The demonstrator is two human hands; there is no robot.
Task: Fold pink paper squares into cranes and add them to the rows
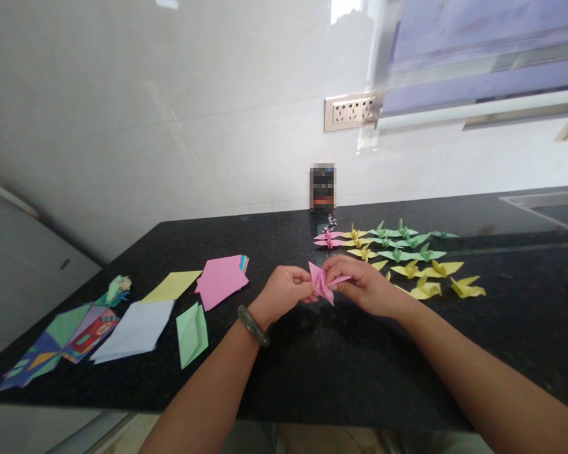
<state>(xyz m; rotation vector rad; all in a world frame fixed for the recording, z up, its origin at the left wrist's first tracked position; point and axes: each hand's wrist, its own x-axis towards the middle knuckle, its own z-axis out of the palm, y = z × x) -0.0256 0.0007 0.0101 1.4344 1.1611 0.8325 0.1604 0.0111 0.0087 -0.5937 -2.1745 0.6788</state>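
A pink origami crane point(322, 284), its folded points sticking out, is held a little above the black counter between my two hands. My left hand point(286, 287), with a dark bangle at the wrist, pinches the crane's left side. On the other side my right hand point(366, 284) grips it between thumb and fingers. Just beyond the hands stand finished pink cranes point(329, 239). Rows of yellow cranes point(409, 270) and green cranes point(402, 243) spread out behind and to the right of my right hand, which hides part of some.
Left of my hands lie pink paper sheets point(221, 280), a folded green paper point(192, 335), white sheets point(135, 331), a yellow sheet point(173, 285) and a colourful paper packet point(57, 347). A pixelated upright object point(322, 188) leans on the wall below the sockets point(353, 111).
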